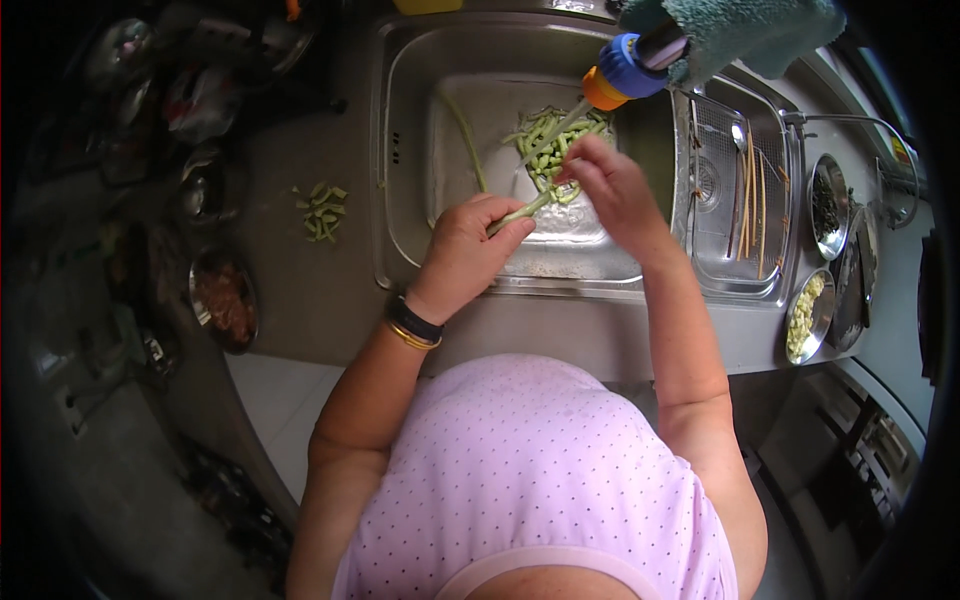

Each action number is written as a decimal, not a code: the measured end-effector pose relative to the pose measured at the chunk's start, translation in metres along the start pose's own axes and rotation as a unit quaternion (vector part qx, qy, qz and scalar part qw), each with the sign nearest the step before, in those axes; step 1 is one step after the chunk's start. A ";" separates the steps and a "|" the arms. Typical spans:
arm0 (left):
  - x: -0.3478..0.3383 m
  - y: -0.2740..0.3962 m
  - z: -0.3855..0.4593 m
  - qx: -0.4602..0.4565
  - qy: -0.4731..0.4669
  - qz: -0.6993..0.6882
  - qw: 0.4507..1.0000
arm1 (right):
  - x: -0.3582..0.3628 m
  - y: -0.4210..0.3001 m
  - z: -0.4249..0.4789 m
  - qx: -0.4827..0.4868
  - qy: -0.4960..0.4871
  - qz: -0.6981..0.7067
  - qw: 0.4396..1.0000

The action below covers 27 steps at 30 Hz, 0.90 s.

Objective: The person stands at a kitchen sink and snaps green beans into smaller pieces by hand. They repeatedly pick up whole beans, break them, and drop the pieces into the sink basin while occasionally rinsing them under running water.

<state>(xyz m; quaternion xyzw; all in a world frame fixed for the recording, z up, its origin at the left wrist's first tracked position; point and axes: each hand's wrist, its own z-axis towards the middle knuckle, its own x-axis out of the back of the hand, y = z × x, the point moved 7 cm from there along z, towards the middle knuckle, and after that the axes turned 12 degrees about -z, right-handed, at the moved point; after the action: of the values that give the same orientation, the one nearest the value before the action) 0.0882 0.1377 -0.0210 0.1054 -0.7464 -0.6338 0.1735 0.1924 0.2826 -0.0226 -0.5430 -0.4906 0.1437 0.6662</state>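
Note:
My left hand [476, 244] grips a bundle of long green beans [521, 213] over the front of a steel sink [480, 279]. Just to the right, my right hand [609, 184] is raised near the beans' tips, its fingers curled; whether they pinch a small piece cannot be told. Short cut bean pieces [551, 142] lie heaped in the basin beyond my hands. One long bean [466, 139] rests at the basin's left. Water runs from a blue and orange faucet nozzle [621, 73] onto the basin floor.
A small pile of green pieces [324, 211] and a bowl of raw meat [225, 300] are on the left. To the right are a wire drain basket [776, 225] with chopsticks [749, 195], a bowl of dark bits [828, 210] and a bowl of chopped pale pieces [804, 319]. A teal cloth [750, 34] hangs over the faucet.

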 end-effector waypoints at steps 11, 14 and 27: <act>0.004 -0.024 0.004 0.189 -0.091 -0.215 0.954 | -0.014 -0.019 -0.010 0.041 -0.094 0.011 0.995; 0.007 -0.025 0.000 0.193 -0.091 -0.242 0.947 | -0.012 -0.015 -0.010 0.021 -0.127 0.045 0.991; 0.010 -0.002 0.000 -0.025 0.021 0.003 0.999 | -0.019 -0.006 -0.005 -0.009 -0.072 -0.031 0.997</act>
<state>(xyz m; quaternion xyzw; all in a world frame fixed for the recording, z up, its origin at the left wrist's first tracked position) 0.0795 0.1335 -0.0221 0.1117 -0.7270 -0.6492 0.1935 0.1858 0.2638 -0.0261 -0.5214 -0.5553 0.1577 0.6284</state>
